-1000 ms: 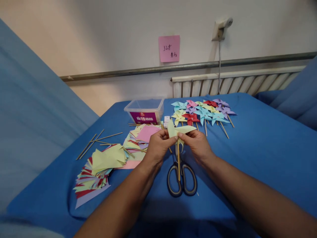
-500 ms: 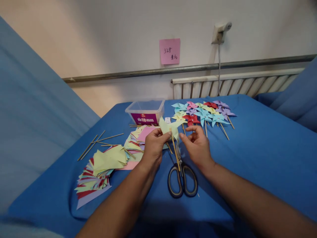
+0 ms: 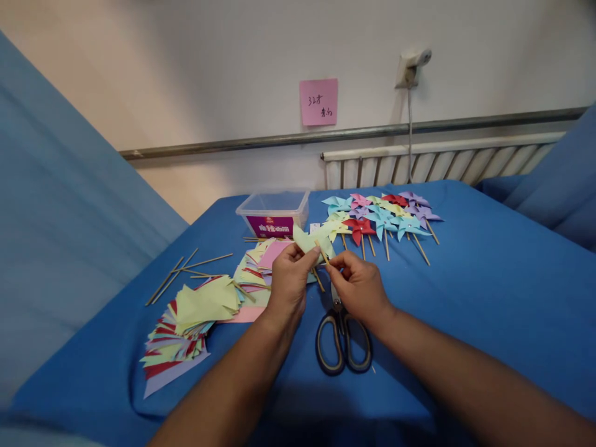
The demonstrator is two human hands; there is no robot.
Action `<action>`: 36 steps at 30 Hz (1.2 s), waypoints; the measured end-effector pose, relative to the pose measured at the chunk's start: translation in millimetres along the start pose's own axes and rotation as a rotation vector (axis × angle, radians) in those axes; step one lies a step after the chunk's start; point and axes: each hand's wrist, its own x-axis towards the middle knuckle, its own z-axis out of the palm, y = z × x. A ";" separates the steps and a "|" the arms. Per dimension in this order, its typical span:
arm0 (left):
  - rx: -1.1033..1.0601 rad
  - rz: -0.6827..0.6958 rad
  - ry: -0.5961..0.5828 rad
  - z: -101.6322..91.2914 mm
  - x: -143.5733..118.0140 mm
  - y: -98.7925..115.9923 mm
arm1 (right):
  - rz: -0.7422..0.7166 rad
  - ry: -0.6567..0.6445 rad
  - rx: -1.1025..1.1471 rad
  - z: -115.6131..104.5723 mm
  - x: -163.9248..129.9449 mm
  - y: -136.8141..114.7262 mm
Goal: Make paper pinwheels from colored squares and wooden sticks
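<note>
A: Status on the hands?

B: Left hand (image 3: 288, 282) pinches the pale yellow-green folded paper pinwheel (image 3: 311, 241) between thumb and fingertips. Right hand (image 3: 356, 287) is closed narrowly on the thin wooden stick (image 3: 321, 251) under that pinwheel; the stick tilts toward the left hand. The two hands are just beside each other.

A: Where's the pinwheel relative to the scissors?

B: Above and behind the black-handled metal scissors (image 3: 343, 338), held off the blue cloth-covered table (image 3: 488, 279). The scissors lie flat, handles toward the person, blades running under the right hand.

A: What else is around the scissors?

B: Left of them: a fanned stack of cut coloured paper squares (image 3: 186, 323), yellow on top. Further left and back: loose wooden sticks (image 3: 186, 264). Behind the scissors, past the hands: a clear plastic box with a purple label (image 3: 274, 214). Behind and right: a cluster of finished coloured paper pinwheels on sticks (image 3: 384, 214), lying on the cloth. On the wall beyond: a pink sticky note (image 3: 319, 101); its writing is too small to read.
</note>
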 end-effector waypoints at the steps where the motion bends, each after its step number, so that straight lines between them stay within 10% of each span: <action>1: 0.005 -0.007 -0.019 -0.2 -0.7 1.1 | 0.010 -0.002 0.009 -0.6 0.2 0.3; 36: 0.122 0.039 0.021 -5.9 5.6 10.2 | -0.155 -0.017 -0.132 -10.6 -2.4 -1.9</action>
